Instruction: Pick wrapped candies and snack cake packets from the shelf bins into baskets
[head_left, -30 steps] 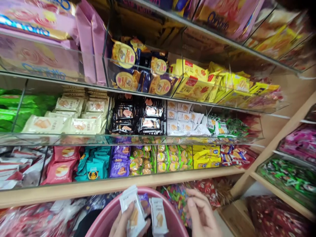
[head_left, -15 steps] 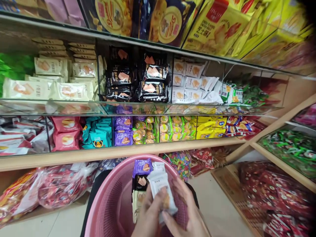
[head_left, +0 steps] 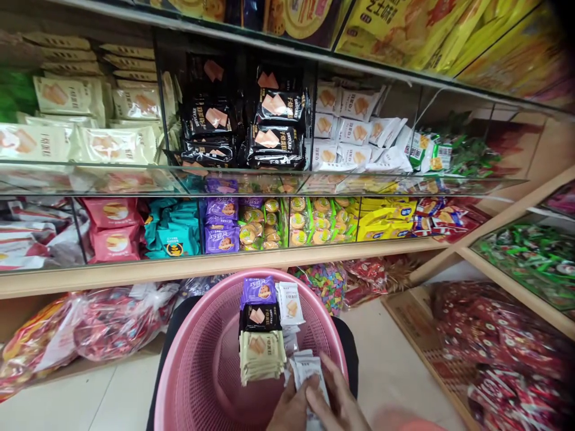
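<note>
Hands (head_left: pixel 338 400) lower now, gripping white packets (head_left: pixel 306 364), perhaps several; cream stack (head_left: pixel 262 354) uncovered.

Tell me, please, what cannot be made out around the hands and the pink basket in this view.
In the head view:
Held white snack packets: lower print, covered by the left hand and right hand.
Pink basket: near rim, cut off by the bottom edge.
Stacked cream snack packets: lower faces, hidden beneath the top one.
Orange-pink shape, lower right: identity, blurred and cut off below.
</note>
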Available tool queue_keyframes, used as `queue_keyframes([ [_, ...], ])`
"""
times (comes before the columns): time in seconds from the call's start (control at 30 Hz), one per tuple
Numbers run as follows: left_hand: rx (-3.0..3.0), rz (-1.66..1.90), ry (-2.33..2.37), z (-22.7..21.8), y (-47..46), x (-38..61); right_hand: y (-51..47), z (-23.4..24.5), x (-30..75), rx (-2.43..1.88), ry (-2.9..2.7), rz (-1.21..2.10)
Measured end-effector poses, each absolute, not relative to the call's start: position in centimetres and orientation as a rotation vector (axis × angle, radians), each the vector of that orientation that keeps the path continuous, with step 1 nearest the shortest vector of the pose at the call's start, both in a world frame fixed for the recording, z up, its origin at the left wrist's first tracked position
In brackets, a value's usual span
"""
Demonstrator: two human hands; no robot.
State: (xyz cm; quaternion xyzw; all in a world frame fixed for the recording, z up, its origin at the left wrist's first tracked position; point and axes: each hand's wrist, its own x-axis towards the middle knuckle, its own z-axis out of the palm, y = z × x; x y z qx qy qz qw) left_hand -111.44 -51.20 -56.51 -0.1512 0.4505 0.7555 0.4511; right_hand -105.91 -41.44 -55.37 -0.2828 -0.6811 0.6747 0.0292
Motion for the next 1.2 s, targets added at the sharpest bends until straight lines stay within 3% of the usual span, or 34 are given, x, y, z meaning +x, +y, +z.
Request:
queue_keyframes([
  [0.17, -0.541, 1.868, 0.944, -57.4, -50.3, -111.3, -41.8, -55.3, -106.7, -0.831, -2.232, 1.987],
  [0.5, -0.593, 1.857, 0.77, -55.0, -49.3, -112.2, -42.7, -55.4, -107.0, -0.935, -2.088, 1.777],
  [0.8, -0.661, 1.836, 0.697, -55.9, -49.6, -112.6, -43.0, -55.7, -107.8, -0.944, -2.176, 1.775],
  [1.2, -0.733, 1.766, 0.632, -53.1, -51.0, -113.8, -42.2, -56.1, -108.8, -0.962, -2.207, 1.826],
])
